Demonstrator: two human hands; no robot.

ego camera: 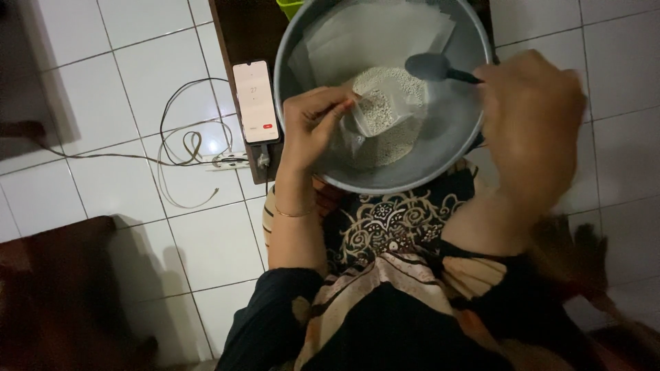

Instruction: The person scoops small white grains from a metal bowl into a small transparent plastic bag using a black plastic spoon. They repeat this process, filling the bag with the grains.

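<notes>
Two hands work over a metal bowl [454, 148] resting on the lap: the left hand [313, 127] pinches a small clear bag [385, 110] of white grains at its mouth, fingers clenched on the limp, slippery film. The right hand [533, 113] grips a spoon [433, 66] by its stiff handle above the grains; beyond lies a phone [255, 102].

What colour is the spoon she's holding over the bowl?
The spoon is dark grey, almost black, seen best in the head view.

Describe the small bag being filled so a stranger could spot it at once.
Find the big round metal basin on the person's lap. Inside, the left hand pinches open a small clear plastic bag half full of white grains; the flat empty bags behind it lie unfilled.
</notes>
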